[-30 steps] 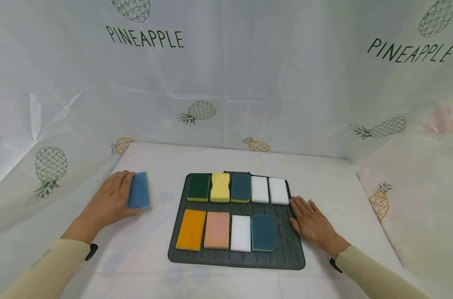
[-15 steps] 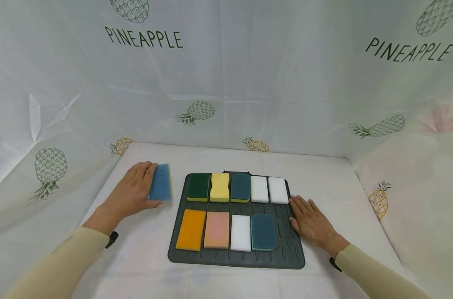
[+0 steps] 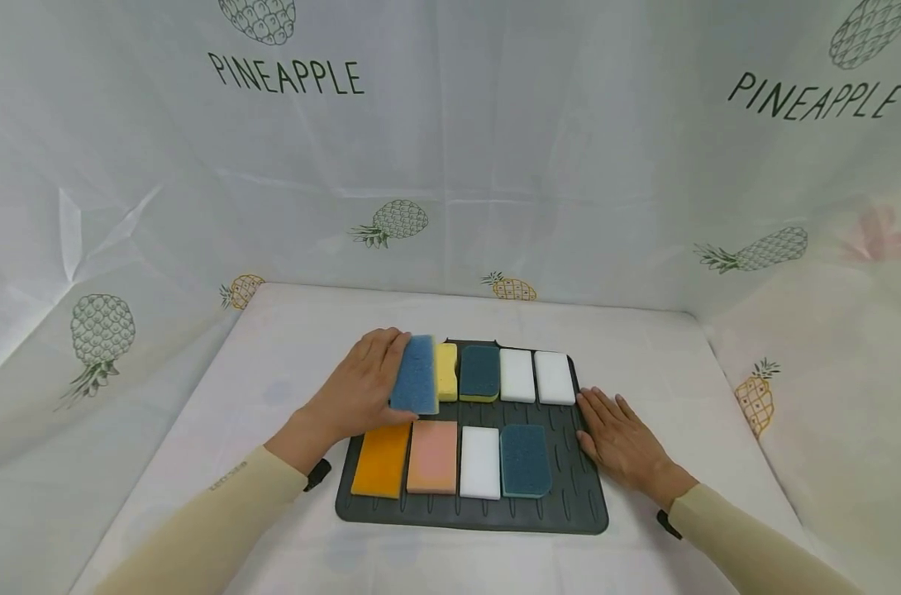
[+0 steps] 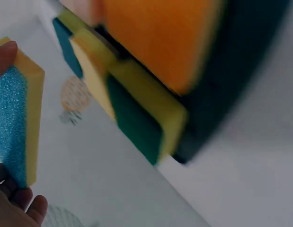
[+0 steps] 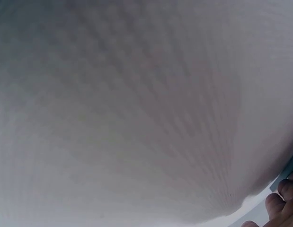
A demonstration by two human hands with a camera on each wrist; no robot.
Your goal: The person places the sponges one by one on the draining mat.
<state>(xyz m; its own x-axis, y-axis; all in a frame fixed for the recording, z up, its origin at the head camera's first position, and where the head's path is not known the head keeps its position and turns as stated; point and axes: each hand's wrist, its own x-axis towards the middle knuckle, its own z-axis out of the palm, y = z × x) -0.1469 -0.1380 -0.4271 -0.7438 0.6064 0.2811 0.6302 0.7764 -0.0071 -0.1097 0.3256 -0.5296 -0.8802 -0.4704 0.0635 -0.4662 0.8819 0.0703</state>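
Observation:
My left hand [image 3: 363,382] grips a blue sponge [image 3: 415,376] with a yellow layer between thumb and fingers, over the left part of a dark grey ribbed mat [image 3: 469,518]. In the left wrist view the blue sponge [image 4: 16,113] is apart from the dark green and yellow sponge [image 4: 137,113], which the hand hides in the head view. My right hand [image 3: 625,446] lies flat, fingers straight, at the mat's right edge. Only a few of its fingertips [image 5: 275,205] show in the right wrist view.
On the mat's back row are a yellow sponge [image 3: 446,372], a dark blue one [image 3: 479,372] and two white ones [image 3: 517,376]. The front row holds orange [image 3: 379,463], pink [image 3: 431,457], white [image 3: 479,463] and dark blue [image 3: 525,460] sponges. A pineapple-print sheet [image 3: 555,165] hangs behind.
My left hand has carried the blue sponge rightward from the white table surface on the left to over the mat's back left. The right hand has stayed in place.

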